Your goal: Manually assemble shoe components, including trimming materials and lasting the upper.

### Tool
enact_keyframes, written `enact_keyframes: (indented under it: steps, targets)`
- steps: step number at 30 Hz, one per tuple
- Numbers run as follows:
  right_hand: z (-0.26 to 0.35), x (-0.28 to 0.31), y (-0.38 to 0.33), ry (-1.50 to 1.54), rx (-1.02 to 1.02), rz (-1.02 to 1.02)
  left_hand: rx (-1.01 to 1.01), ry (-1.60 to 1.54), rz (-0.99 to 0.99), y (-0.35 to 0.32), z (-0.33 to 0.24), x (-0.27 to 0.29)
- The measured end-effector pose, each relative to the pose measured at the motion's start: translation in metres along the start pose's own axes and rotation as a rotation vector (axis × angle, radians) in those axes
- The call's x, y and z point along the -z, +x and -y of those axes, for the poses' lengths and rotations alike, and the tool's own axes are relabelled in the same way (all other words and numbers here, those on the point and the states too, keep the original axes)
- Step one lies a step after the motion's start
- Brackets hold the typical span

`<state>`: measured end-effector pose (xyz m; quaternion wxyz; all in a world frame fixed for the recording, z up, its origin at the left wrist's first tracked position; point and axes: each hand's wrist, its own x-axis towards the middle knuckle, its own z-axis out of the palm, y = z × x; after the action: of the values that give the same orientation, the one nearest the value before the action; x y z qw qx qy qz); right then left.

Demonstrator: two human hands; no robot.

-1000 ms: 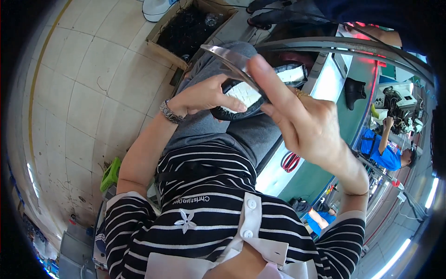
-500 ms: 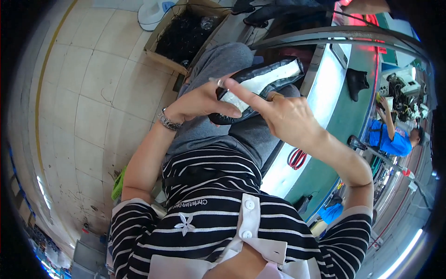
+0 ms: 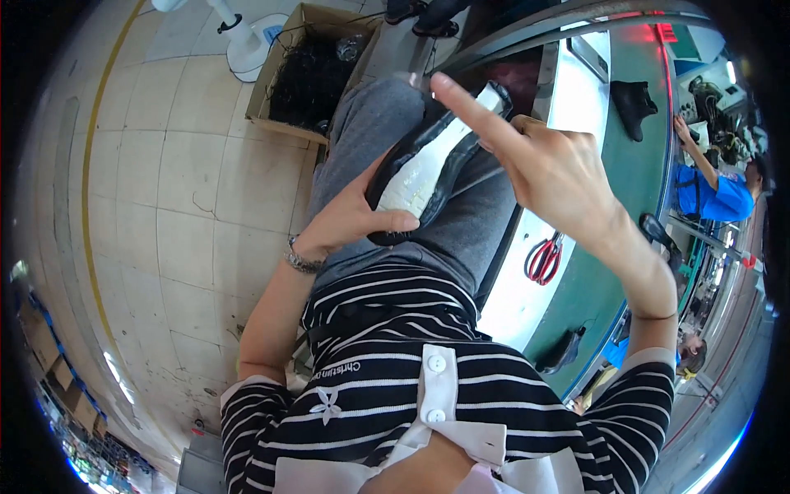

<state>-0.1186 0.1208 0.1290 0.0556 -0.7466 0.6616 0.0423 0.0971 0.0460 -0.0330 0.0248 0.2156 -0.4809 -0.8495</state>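
A black shoe upper with a white insole (image 3: 428, 169) lies on my lap over grey trousers. My left hand (image 3: 350, 218) grips its near end, thumb across the white part. My right hand (image 3: 543, 165) is raised just right of the shoe, its forefinger stretched up and left past the far end of the shoe, the other fingers curled. I cannot see whether the right hand holds anything thin. A metal watch (image 3: 300, 259) sits on my left wrist.
To my right runs a green conveyor table (image 3: 609, 272) with a white edge, carrying red-handled scissors (image 3: 543, 259) and black shoe parts (image 3: 634, 103). A cardboard box of black scraps (image 3: 309, 78) stands on the tiled floor ahead. A person in blue (image 3: 708, 193) works at far right.
The shoe has come down from in front of me onto my lap and turned lengthwise. My right hand has lifted off it, with the forefinger stretched out.
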Motion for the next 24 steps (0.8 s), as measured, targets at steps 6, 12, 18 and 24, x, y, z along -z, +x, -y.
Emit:
enact_keyframes:
  steps: [6, 12, 18, 24]
  targets:
    - [0.012, -0.021, -0.015, 0.114, 0.006, 0.124, 0.082, 0.044, -0.006, 0.002, -0.008, -0.017]
    - [0.009, -0.001, -0.012, 0.096, 0.11, 0.003, 0.12, 0.038, -0.051, 0.0, 0.006, -0.022]
    - [0.006, -0.04, -0.038, 0.284, -0.13, 0.273, 0.099, 0.066, 0.016, 0.009, 0.0, -0.024]
    - [-0.004, -0.071, -0.085, 0.4, -0.387, -0.017, 0.168, -0.168, 0.009, 0.038, -0.034, -0.028]
